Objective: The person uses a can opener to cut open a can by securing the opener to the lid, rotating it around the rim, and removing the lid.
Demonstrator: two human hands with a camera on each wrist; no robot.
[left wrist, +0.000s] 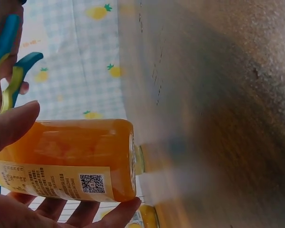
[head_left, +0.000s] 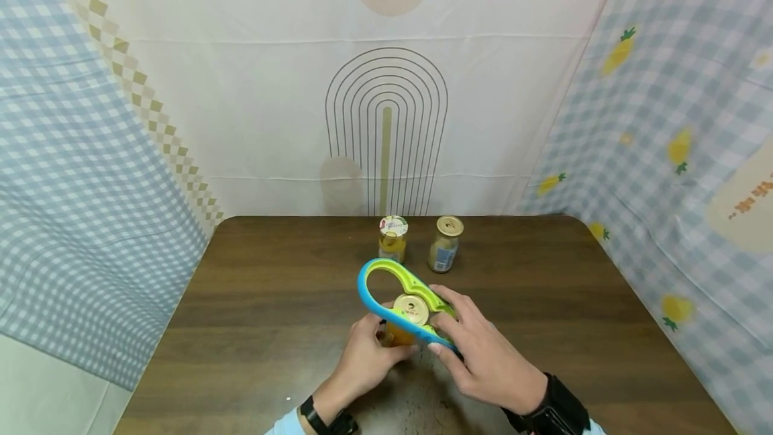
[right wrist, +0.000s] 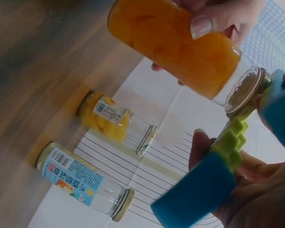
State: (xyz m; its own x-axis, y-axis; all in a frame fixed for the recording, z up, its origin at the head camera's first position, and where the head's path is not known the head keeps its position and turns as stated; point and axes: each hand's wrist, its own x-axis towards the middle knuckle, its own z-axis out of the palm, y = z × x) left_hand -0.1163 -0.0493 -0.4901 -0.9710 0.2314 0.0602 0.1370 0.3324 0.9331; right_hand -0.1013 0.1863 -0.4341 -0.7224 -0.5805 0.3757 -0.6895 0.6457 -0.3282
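Note:
My left hand holds a glass jar of orange fruit, fingers curled under it and thumb along its side. A label with a square code shows on it in the left wrist view. The jar's gold lid faces up between the arms of a blue and green jar opener. My right hand grips the opener's two arms near their ends. Green teeth stand close to the lid in the right wrist view; how firmly they touch it I cannot tell.
Behind the hands stand two more jars on the brown table: one with yellow fruit and a patterned white lid, the other with a blue label and gold lid. Cloth hangings enclose the table's back and sides.

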